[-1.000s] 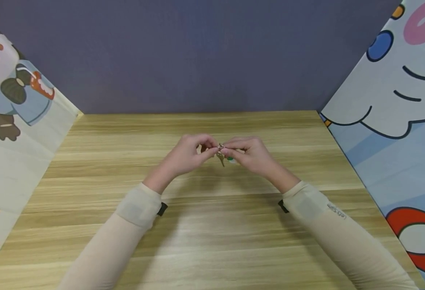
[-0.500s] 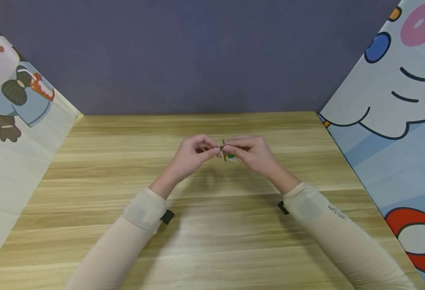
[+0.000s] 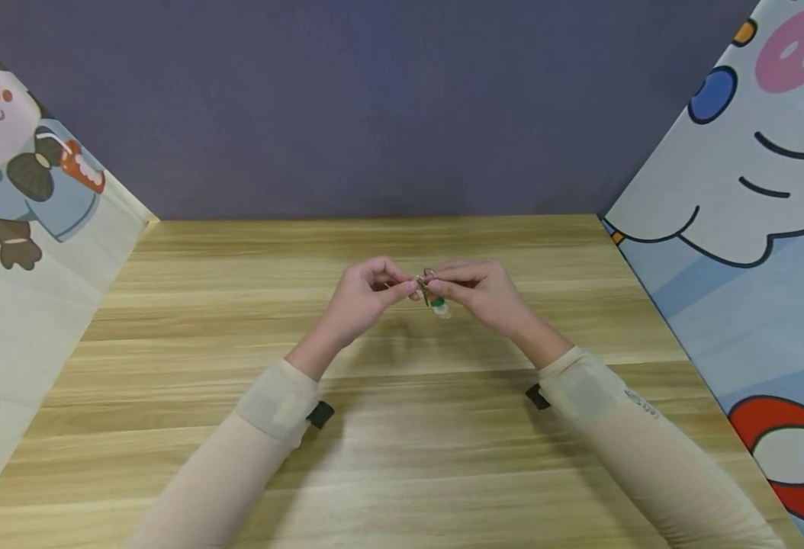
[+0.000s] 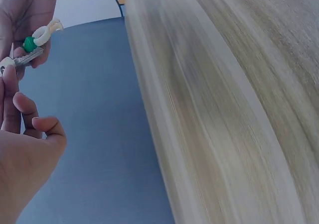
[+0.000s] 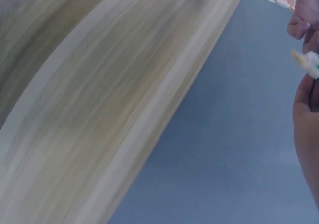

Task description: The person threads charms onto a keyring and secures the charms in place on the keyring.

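In the head view my left hand [image 3: 368, 293] and right hand [image 3: 480, 293] meet above the middle of the table. Between thumb and index finger, my left hand pinches a metal key [image 4: 30, 57] by its head. My right hand pinches a thin metal key ring [image 3: 429, 272], whose loop shows above the fingertips. A small charm [image 3: 439, 306], green and white with a pale tip, dangles below the right fingers. Beside the key, the left wrist view shows the charm's green bead [image 4: 29, 44]. How key and ring join is hidden by the fingertips.
Both forearms, in pale sleeves with black wrist mounts, reach over the wood-grain table [image 3: 402, 457]. A dark grey-blue panel [image 3: 374, 107] rises at the back. Cartoon-printed panels stand at the left [image 3: 38, 305] and right [image 3: 731, 221].
The left hand has shifted slightly. The key has turned between the fingertips, and the ring's loop shows more above the right fingers. The charm hangs more fully in view.
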The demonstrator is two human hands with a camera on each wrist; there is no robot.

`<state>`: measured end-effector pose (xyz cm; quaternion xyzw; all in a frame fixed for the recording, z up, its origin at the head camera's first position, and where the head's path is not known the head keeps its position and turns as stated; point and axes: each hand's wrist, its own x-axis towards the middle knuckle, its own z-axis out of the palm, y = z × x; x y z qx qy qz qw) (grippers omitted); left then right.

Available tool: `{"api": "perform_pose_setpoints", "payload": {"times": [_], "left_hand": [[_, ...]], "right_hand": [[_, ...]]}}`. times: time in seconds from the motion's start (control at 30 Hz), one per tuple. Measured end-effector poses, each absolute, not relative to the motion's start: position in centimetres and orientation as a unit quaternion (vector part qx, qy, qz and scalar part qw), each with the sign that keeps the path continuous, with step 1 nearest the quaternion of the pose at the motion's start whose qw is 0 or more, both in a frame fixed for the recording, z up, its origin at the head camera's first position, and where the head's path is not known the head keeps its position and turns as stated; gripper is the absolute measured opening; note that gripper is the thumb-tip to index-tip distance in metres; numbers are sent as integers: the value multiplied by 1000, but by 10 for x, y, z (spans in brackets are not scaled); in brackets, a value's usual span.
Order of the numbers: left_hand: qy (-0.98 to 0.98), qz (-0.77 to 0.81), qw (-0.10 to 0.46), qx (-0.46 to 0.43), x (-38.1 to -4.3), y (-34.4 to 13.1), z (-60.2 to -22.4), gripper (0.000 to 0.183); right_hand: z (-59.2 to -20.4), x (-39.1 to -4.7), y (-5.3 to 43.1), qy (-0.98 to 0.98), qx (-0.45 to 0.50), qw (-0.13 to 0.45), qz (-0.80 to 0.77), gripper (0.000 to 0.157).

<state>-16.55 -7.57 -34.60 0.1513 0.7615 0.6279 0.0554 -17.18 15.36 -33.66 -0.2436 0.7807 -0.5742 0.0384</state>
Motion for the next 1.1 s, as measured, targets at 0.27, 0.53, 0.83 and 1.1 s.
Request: {"api": "perform_pose_setpoints", "payload": {"times": [0.27,0.53,0.83,1.1], "left_hand": [[727,668,51,150,-166,-69,-348,6],[726,667,50,159,-164,-66,-351,9],[767,576,81,271,-163,-84,-340,24],[778,514,125,340,-163,-90,-330,20]], "right_hand": [[-342,-168,148,777,-274,-17,-567,17],[-346,-168,149,780,-302,-101,-538,14],[-343,-172,153,770,-400,-185,-462,17],[-345,-173,154,748,-451,-194,-446,20]]}}
